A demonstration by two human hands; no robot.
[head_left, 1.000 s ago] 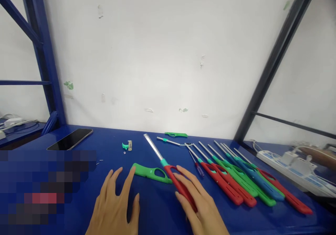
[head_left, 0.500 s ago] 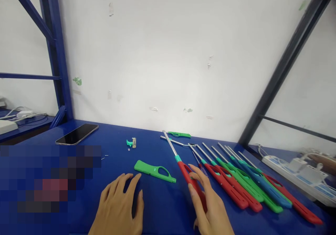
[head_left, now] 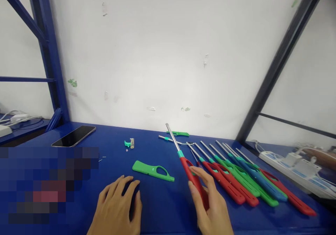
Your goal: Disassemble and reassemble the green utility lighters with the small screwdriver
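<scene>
My right hand [head_left: 211, 198] is closed around the red handle of a long-nozzle lighter [head_left: 189, 172], whose metal tube points away from me and slightly left. Palm down on the blue table lies my left hand [head_left: 118, 205], fingers somewhat apart and nothing in it. Just beyond it is a green handle shell half [head_left: 148, 169]. Farther back, a teal plastic piece [head_left: 127, 144] sits beside a small clear-and-metal part [head_left: 132, 143]. A loose metal tube [head_left: 165, 138] with a teal collar and a second green shell half [head_left: 178, 133] lie near the wall.
Several red, green and blue lighters [head_left: 249, 182] lie side by side on the right, with a thin screwdriver [head_left: 194, 157] at their left. A phone [head_left: 75, 136] lies at the back left. Power strips [head_left: 296, 168] stand beyond the right frame post. Pixelated blocks hide the left front.
The red lighter has tilted up a little in my right hand, its tip now higher against the wall. My left hand has stayed on the table. The view has shifted slightly.
</scene>
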